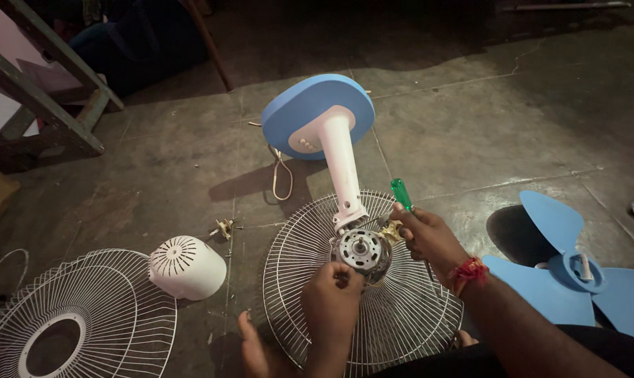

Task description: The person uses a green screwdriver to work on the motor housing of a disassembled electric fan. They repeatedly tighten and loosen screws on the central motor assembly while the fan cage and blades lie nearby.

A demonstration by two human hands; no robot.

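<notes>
The left hand [331,294] grips the bare fan motor [361,250] on the rear grille [401,315]; the right hand [429,234], closed around a green-handled screwdriver [402,194], should keep the tip square.

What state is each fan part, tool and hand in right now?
Round metal fan motor: exposed, cover off, on rear grille.
White wire rear grille: flat on floor, under motor.
White wire front grille: detached, on floor.
White plastic motor cover: removed, lying on its side.
Blue three-blade fan propeller: detached, on floor.
Blue-and-white fan stand: tipped over.
Green-handled screwdriver: held in right hand.
Left hand: touching motor.
</notes>
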